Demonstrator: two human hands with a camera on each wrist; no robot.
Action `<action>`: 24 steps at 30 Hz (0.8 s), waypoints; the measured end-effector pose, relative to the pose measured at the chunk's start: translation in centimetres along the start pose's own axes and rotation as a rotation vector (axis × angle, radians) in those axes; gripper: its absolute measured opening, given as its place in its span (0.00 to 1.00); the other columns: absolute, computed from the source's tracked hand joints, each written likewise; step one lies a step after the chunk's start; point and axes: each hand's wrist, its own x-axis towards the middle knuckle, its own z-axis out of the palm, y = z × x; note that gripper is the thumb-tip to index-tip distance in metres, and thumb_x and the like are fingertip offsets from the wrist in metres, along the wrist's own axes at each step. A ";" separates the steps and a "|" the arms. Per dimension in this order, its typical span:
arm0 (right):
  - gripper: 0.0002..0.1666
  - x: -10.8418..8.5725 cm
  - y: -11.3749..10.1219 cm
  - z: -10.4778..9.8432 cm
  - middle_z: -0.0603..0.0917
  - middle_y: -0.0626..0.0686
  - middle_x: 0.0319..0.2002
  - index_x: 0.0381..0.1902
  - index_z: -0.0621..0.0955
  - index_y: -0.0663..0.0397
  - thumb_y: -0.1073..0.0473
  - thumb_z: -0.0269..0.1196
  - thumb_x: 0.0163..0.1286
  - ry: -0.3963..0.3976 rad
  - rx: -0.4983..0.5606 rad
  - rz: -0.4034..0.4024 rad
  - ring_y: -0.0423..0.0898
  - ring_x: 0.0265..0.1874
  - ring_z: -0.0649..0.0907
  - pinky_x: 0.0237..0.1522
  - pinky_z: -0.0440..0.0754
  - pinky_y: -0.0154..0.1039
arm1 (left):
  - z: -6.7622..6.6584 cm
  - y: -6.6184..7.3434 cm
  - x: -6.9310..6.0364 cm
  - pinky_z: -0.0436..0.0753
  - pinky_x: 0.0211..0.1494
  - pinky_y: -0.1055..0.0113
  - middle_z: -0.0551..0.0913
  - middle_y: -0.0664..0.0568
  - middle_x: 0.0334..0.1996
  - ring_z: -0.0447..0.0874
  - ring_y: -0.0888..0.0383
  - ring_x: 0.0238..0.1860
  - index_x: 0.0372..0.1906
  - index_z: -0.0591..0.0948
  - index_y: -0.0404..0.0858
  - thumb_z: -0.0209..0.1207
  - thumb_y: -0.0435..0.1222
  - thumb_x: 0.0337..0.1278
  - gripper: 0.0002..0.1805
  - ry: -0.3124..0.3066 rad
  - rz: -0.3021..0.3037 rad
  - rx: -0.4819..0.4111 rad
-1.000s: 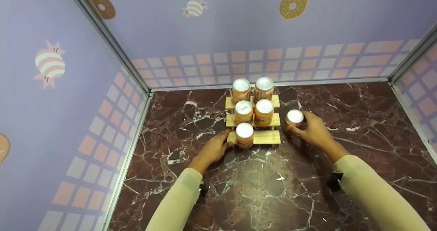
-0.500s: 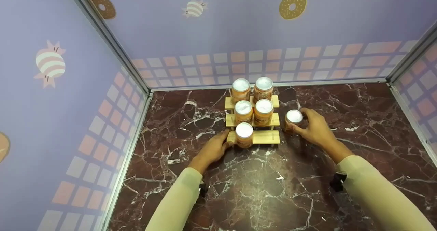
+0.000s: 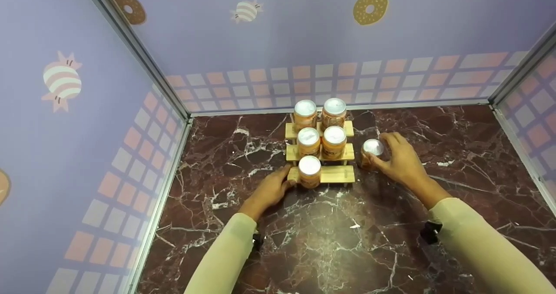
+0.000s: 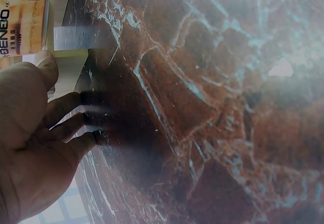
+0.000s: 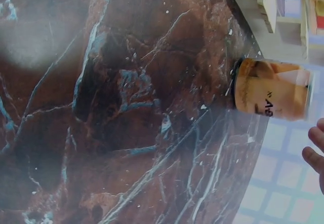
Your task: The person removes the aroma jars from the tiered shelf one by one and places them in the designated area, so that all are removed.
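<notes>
A small three-step wooden rack (image 3: pixel 341 174) stands on the dark marbled table. Several orange-labelled cans with silvery tops sit on it: two on the back step, two on the middle, and one front can (image 3: pixel 309 172) on the left of the lowest step. My left hand (image 3: pixel 269 189) grips the left end of that lowest step, its thumb at the board's edge in the left wrist view. Right of the rack, a similar can (image 5: pixel 273 88) stands upright on the table. My right hand (image 3: pixel 404 161) is spread around its right side, with visible fingers (image 5: pixel 316 153) apart from it in the right wrist view.
A purple back wall (image 3: pixel 282 46) with printed sweets and checks rises close behind the rack. Side walls meet it at metal corner strips (image 3: pixel 143 55) on the left and on the right.
The right-hand fingers have loosened and spread away from the can beside the rack. That can stands almost where it was. My left hand stays at the rack.
</notes>
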 end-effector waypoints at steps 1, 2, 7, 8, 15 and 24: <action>0.37 0.0 -0.2 0.0 0.82 0.70 0.59 0.66 0.79 0.70 0.52 0.79 0.69 0.003 -0.005 -0.006 0.72 0.58 0.84 0.63 0.83 0.72 | 0.0 0.0 0.0 0.71 0.87 0.43 0.72 0.34 0.82 0.71 0.36 0.83 0.89 0.62 0.41 0.51 0.60 0.83 0.43 -0.001 -0.001 -0.002; 0.38 0.0 -0.4 0.0 0.82 0.70 0.61 0.67 0.79 0.69 0.51 0.79 0.69 0.004 -0.008 -0.012 0.72 0.60 0.83 0.65 0.82 0.72 | 0.0 0.0 0.0 0.71 0.87 0.43 0.72 0.34 0.81 0.71 0.36 0.83 0.89 0.62 0.41 0.51 0.60 0.83 0.43 0.001 0.000 -0.004; 0.39 0.0 -1.6 0.4 0.83 0.68 0.62 0.69 0.79 0.66 0.49 0.79 0.70 0.007 -0.008 -0.047 0.71 0.59 0.85 0.62 0.85 0.70 | 0.0 0.0 -0.1 0.70 0.88 0.44 0.72 0.34 0.82 0.71 0.36 0.83 0.89 0.62 0.41 0.51 0.60 0.83 0.43 -0.005 -0.010 -0.016; 0.38 -0.1 -1.8 0.5 0.83 0.68 0.62 0.69 0.80 0.66 0.49 0.79 0.70 0.008 -0.006 -0.058 0.70 0.57 0.86 0.60 0.86 0.69 | 0.0 0.0 -0.1 0.70 0.88 0.44 0.72 0.33 0.82 0.71 0.36 0.83 0.89 0.62 0.41 0.51 0.60 0.84 0.43 -0.008 -0.014 -0.015; 0.41 -0.3 -3.2 1.0 0.82 0.67 0.65 0.73 0.78 0.64 0.49 0.79 0.70 -0.029 -0.018 -0.109 0.69 0.63 0.84 0.66 0.85 0.70 | -0.1 0.3 -0.1 0.72 0.87 0.44 0.72 0.35 0.82 0.71 0.37 0.83 0.89 0.63 0.41 0.54 0.56 0.85 0.40 -0.002 -0.013 0.010; 0.41 -0.9 -4.5 1.8 0.84 0.65 0.62 0.71 0.80 0.65 0.49 0.80 0.69 -0.021 -0.018 -0.201 0.63 0.55 0.87 0.60 0.90 0.63 | -0.1 0.4 -0.2 0.73 0.85 0.40 0.72 0.34 0.81 0.73 0.34 0.81 0.88 0.64 0.41 0.53 0.58 0.85 0.40 0.007 -0.016 0.010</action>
